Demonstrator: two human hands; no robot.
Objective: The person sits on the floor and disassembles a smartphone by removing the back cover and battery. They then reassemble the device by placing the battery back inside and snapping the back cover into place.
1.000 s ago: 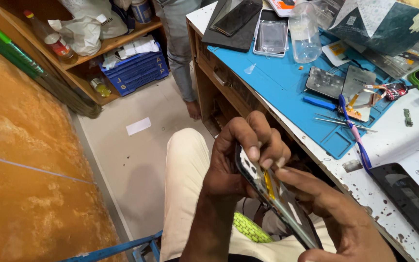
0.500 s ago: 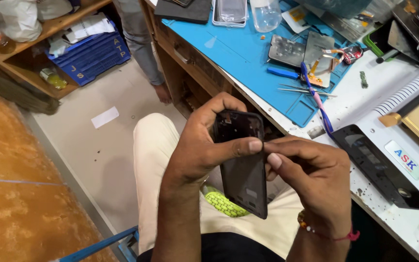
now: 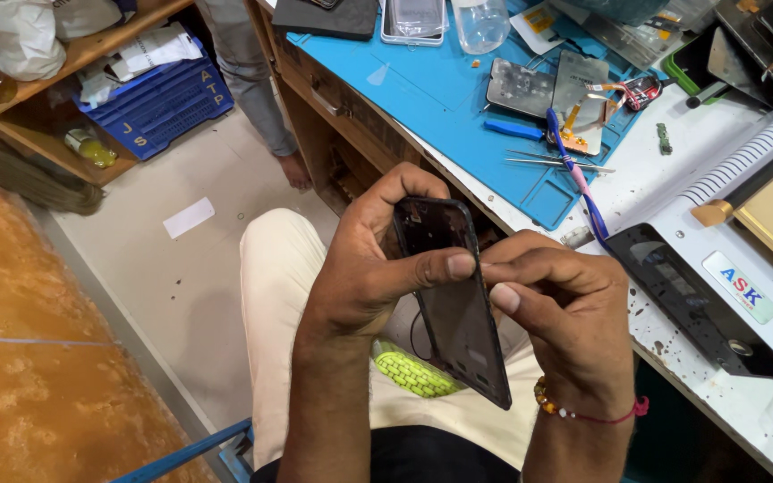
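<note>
- One phone frame (image 3: 454,304): a black, thin, glossy rectangle with rounded corners, held tilted over the lap at picture centre.
- Left hand (image 3: 364,268), at 9 o'clock of the frame: fingers curled over the top edge, thumb pressed flat across its face, clamped on it.
- Right hand (image 3: 565,304), at 3 o'clock: fingers bent together against the frame's right edge; a beaded bracelet (image 3: 583,413) on the wrist.
- Tabletop (image 3: 673,179) at 1 o'clock carries one smooth blue mat (image 3: 440,89), two grey metal plates (image 3: 519,87) and thin steel tweezers (image 3: 547,163).
- A blue ribbed plastic crate (image 3: 158,103) sits at 10 o'clock.
</note>
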